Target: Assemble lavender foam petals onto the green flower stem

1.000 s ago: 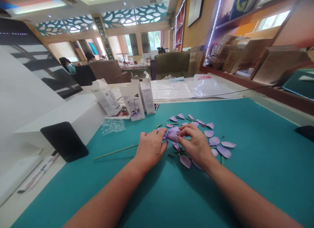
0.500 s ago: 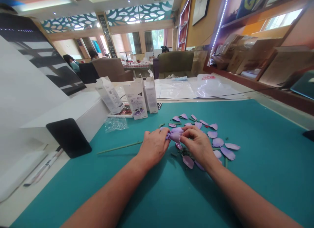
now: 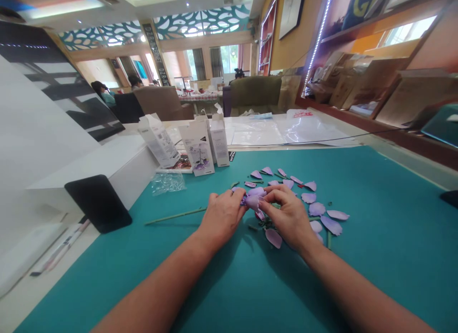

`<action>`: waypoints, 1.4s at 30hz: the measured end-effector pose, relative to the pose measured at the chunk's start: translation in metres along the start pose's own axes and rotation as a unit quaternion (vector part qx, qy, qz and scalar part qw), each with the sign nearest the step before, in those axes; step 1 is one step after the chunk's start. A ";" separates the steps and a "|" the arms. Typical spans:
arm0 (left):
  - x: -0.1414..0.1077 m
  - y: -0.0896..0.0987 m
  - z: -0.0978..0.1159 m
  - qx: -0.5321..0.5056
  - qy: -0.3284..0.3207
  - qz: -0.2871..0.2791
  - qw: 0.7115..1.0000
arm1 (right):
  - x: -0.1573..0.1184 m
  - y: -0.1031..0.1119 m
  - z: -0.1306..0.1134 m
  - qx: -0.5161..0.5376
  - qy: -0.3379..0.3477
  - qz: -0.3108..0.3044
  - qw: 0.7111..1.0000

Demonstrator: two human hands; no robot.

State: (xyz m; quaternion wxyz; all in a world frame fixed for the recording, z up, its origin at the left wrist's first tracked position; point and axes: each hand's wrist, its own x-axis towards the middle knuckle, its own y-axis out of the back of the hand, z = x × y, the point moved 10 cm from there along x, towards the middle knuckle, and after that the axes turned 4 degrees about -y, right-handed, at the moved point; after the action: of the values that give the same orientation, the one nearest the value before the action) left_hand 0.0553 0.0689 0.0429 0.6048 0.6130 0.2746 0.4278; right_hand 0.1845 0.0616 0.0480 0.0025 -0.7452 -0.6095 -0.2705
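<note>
Teal mat (image 3: 379, 256) covers our tabletop (image 3: 250, 137), with pale lilac foam petals (image 3: 332, 225) scattered across it and white kit boxes (image 3: 197, 149) standing beyond, near a crumpled clear plastic bag (image 3: 167, 183). Both hands work close together near the middle of the mat. Our left hand (image 3: 222, 217) curls its fingers over one side of a lilac flower bud (image 3: 253, 200), and our right hand (image 3: 289, 216) pinches the other side between thumb and fingers, so the bud is held between them, just above the petals. A thin green stem (image 3: 175, 216) lies on the mat to the left, its end near the left hand. We judge the step in hand to be shaping petals around the bud and pressing the layers close. Adding another petal calls for one hand to keep a firm hold while the other comes free.
</note>
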 end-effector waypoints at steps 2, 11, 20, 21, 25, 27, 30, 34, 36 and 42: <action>0.000 0.000 0.000 0.002 0.002 0.001 1.000 | -0.001 0.000 -0.002 -0.005 0.009 0.005 1.000; -0.001 0.003 -0.001 0.006 0.009 0.015 1.000 | -0.003 0.000 -0.011 -0.026 0.048 0.014 0.998; -0.006 0.023 0.000 0.003 0.011 0.066 0.998 | -0.008 0.010 -0.027 -0.019 0.077 0.020 0.997; -0.006 0.025 0.000 0.009 0.011 0.071 0.997 | -0.008 0.011 -0.025 -0.005 0.063 0.019 0.998; -0.007 0.028 0.000 0.032 0.008 0.084 0.996 | -0.006 0.012 -0.010 0.087 -0.008 0.011 0.996; -0.008 0.028 0.002 0.037 0.001 0.095 0.995 | -0.004 0.009 -0.001 0.133 -0.044 -0.006 0.990; -0.008 0.028 0.003 0.042 -0.010 0.111 0.993 | 0.000 0.007 0.006 0.171 -0.066 -0.020 0.983; -0.008 0.026 0.005 0.045 -0.019 0.124 0.991 | 0.003 0.005 0.008 0.208 -0.101 -0.039 0.972; -0.008 0.024 0.007 0.042 -0.026 0.129 0.990 | 0.003 0.005 0.011 0.219 -0.130 -0.042 0.966; -0.009 0.018 0.010 0.036 -0.042 0.145 0.988 | 0.003 0.008 0.019 0.180 -0.168 -0.048 0.968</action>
State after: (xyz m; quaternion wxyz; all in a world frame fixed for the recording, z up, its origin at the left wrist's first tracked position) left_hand 0.0566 0.0541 0.0602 0.5249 0.6853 0.1719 0.4747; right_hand 0.1998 0.0681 0.0357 0.0213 -0.7369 -0.6752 -0.0271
